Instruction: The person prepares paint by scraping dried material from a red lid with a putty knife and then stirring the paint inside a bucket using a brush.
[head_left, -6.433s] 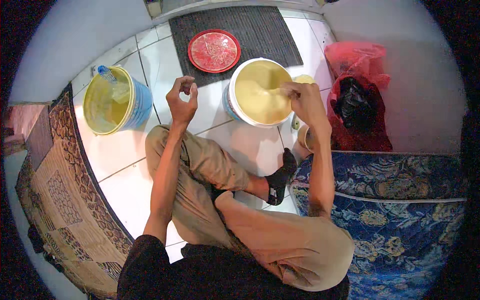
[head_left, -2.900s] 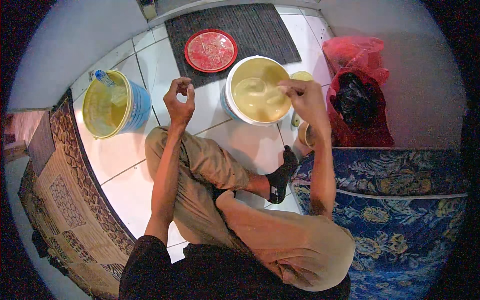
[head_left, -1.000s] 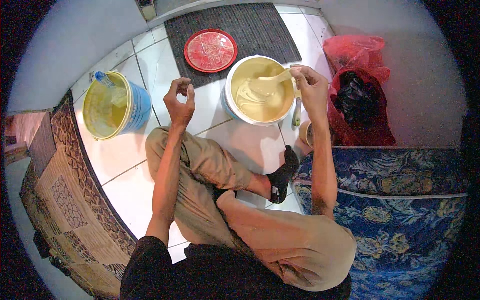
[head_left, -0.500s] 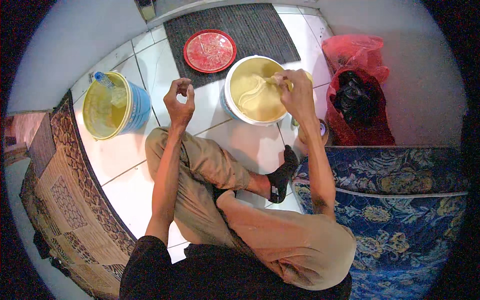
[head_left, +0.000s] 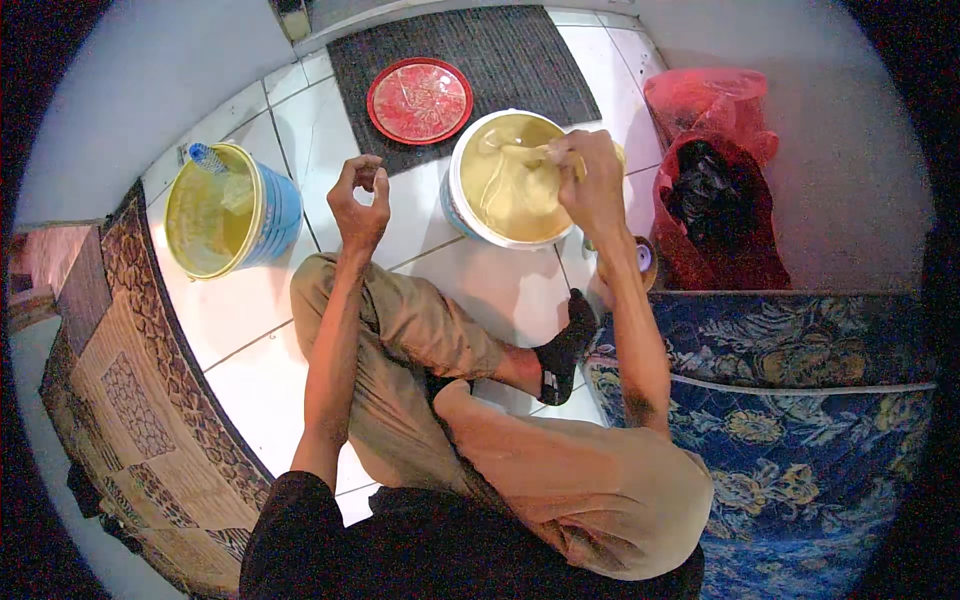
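Note:
A white-rimmed bucket [head_left: 512, 244] holding creamy yellow liquid stands in front of me. My right hand [head_left: 592, 180] is over its right side, closed on a slim cream-coated piece [head_left: 527, 154]. This piece points left across the liquid [head_left: 520, 205], whose surface shows swirls and ridges. Whether it is a stick or something softer, I cannot tell. Left of the bucket, my left hand [head_left: 360, 208] hovers above the tiles near my knee. Its fingers are curled, the thumb stands apart from them, and nothing shows between them.
A blue bucket [head_left: 281, 215] with a pale yellow rim stands at left, with a blue-ended clear object [head_left: 207, 158] inside. A red lid [head_left: 420, 101] lies on a dark ribbed mat [head_left: 530, 60]. Red bags [head_left: 735, 245] sit at right beyond a blue floral mattress [head_left: 800, 440]; a patterned rug [head_left: 140, 400] is left.
My right hand has shifted slightly up and left with the coated piece. Swirls in the liquid have changed shape. My left hand has stayed in place.

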